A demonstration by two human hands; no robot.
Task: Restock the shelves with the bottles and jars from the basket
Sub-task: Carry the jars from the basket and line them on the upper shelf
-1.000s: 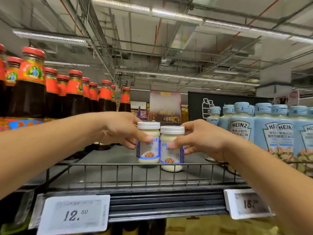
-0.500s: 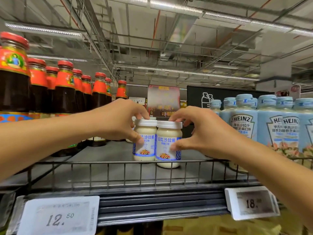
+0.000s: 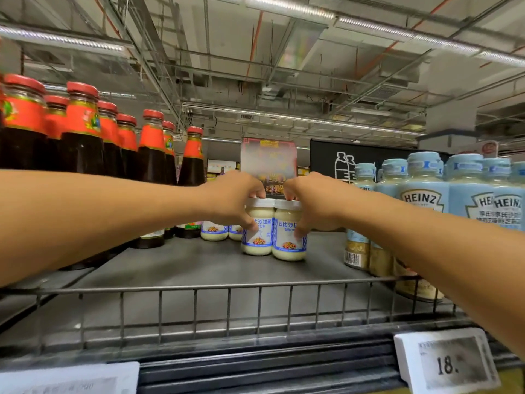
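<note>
Middle of shelf [image 3: 184, 268]: two white-lidded jars upright, touching side by side, blue-bordered labels with Chinese writing. Curled round left jar [image 3: 257, 237], left hand [image 3: 233, 200], thumb on label, fingers over lid; same hold by right hand [image 3: 312, 206] on right jar [image 3: 288, 243]. Toward right edge: pale-blue bottles [image 3: 423, 200] marked HEINZ. Toward left edge: dark red-capped bottles [image 3: 82, 132]. Behind: more jars [image 3: 214, 231]. Front edge: wire rail [image 3: 227, 288], price tag [image 3: 447, 362] reading "18."
</note>
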